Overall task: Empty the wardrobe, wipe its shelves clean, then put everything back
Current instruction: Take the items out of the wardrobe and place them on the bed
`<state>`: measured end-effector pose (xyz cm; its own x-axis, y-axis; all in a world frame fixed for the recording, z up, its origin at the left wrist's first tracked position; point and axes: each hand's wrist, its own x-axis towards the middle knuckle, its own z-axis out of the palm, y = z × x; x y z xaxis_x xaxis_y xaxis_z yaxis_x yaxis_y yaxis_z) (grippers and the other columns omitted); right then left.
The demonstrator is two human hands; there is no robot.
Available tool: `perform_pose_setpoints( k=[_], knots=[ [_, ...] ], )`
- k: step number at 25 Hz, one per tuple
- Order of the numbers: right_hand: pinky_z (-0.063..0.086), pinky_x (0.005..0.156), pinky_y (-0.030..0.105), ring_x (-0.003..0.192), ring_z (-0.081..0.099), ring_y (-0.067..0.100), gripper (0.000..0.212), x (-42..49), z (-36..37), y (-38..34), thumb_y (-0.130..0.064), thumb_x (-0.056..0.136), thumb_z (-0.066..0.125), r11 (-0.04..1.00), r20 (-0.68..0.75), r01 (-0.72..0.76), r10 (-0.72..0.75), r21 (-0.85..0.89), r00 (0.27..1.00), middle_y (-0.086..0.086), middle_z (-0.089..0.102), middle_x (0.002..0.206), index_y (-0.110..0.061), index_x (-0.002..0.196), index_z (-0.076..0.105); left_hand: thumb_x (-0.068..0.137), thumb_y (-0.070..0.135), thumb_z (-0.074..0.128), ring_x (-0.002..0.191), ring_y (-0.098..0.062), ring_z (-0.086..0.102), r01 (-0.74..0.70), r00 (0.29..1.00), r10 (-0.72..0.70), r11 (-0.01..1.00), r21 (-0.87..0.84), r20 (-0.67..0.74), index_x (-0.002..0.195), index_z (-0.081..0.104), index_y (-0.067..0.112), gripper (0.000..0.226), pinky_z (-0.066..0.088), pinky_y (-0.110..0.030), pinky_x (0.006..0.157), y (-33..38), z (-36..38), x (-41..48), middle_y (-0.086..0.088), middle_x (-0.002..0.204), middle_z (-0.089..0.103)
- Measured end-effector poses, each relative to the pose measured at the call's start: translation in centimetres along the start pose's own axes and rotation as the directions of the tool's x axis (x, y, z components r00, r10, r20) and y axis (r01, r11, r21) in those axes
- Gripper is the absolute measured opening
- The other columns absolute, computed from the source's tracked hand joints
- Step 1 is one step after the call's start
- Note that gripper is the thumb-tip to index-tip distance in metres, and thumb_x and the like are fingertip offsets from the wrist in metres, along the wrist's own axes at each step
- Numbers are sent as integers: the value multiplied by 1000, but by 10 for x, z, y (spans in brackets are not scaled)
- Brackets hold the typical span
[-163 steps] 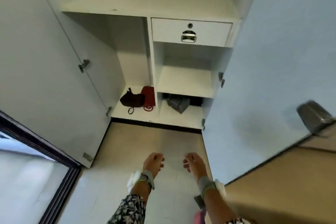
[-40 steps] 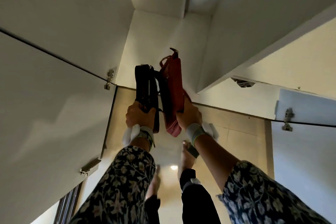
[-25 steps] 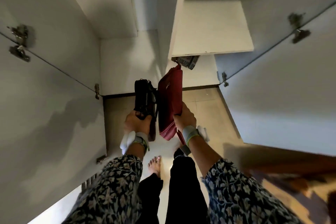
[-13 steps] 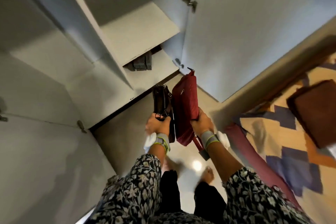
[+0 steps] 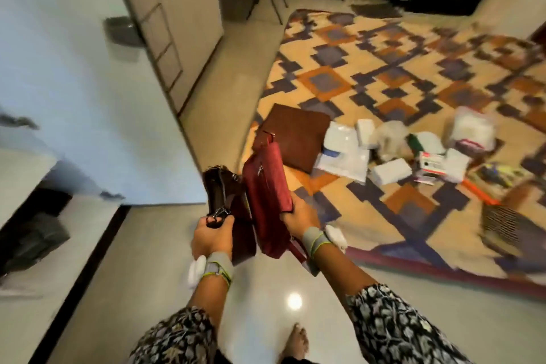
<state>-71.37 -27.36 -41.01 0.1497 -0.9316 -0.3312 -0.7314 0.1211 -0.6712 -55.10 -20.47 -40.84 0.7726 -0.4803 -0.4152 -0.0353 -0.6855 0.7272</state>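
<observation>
Wardrobe [image 5: 88, 210] clear-out: a person in floral-print sleeves [image 5: 177, 331] stands on the glossy tiled floor [image 5: 141, 275] with a bag in each hand. The left hand [image 5: 208, 236] grips a dark brown bag [image 5: 220, 189] by its strap end, fingers [image 5: 218, 220] curled tight round the strap and its metal clip. The right hand [image 5: 300, 216] holds a red bag [image 5: 266, 195] by its side edge, fingers wrapped round that edge and partly hidden behind it. Both bags are held roughly upright above the floor, touching side by side. The red one is on the right, its zip facing the camera and a red strap [image 5: 297, 251] trailing below the wrist. Each wrist carries a grey band [image 5: 218, 264] with a white unit attached.

At the left edge the wardrobe's pale door [image 5: 88, 91] stands swung open, a grey handle [image 5: 122, 31] on it. A dark grey bundle [image 5: 32, 233] lies in a low compartment. To the right a patterned mat [image 5: 413, 68] in cream, orange and navy covers the floor. On it lies a flat brown folder [image 5: 295, 136], just behind the red bag. Beside the folder is a scatter of white packets [image 5: 345, 154] and small boxes [image 5: 431, 164], too blurred to tell apart. One bare foot [image 5: 295, 343] shows at the bottom edge.
</observation>
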Motion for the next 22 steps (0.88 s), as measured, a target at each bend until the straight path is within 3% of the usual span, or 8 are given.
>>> perform_pose_setpoints(
  k=[3,7,11,14,16,18,22],
  knots=[
    [48,82,38,107,57,39,51,-8,-92,64,-33,75,46,995,-130,-77,84,60,988,13,63,118,-25,125,54,74,35,75,97,-36,62,-144,983,145,989,-17,111,97,67,16,31,47,-36,86,52,77,-65,-15,102,69],
    [50,78,37,99,61,37,59,-27,-181,133,-35,68,41,964,-265,-139,198,225,944,11,66,113,-32,125,53,74,34,75,94,-36,62,-324,918,314,946,3,242,87,64,17,25,48,-37,82,98,162,-133,-13,94,69],
    [41,77,29,107,57,37,43,-42,-268,207,-18,83,56,908,-423,-201,356,368,833,13,63,120,-22,126,55,75,32,74,84,-32,58,-438,810,410,898,-32,420,83,61,13,24,40,-31,70,141,253,-203,-4,77,56],
    [46,80,35,104,59,38,50,-43,-327,260,-28,74,57,858,-521,-231,471,459,712,14,65,116,-24,124,56,73,37,74,84,-33,59,-510,728,457,859,-42,511,81,61,16,26,46,-35,75,168,327,-247,-6,79,60],
    [49,80,38,99,61,36,49,-34,-362,301,-23,70,60,824,-563,-236,533,515,632,14,67,110,-23,119,60,71,41,74,90,-35,60,-525,692,455,850,-42,561,86,63,17,30,48,-37,80,189,379,-274,-8,87,65],
    [50,82,40,97,61,36,45,-33,-388,329,-16,68,60,771,-569,-229,604,594,558,15,68,106,-19,113,62,70,41,74,95,-35,61,-503,671,431,862,-56,604,90,64,19,31,50,-40,85,201,413,-296,-8,95,68],
    [44,76,30,98,61,31,42,-35,-454,375,-2,77,61,691,-548,-235,699,684,459,14,67,107,-12,117,61,69,38,75,93,-33,61,-537,611,405,843,-19,680,76,56,18,29,48,-35,83,228,495,-347,-7,91,67]
  ],
)
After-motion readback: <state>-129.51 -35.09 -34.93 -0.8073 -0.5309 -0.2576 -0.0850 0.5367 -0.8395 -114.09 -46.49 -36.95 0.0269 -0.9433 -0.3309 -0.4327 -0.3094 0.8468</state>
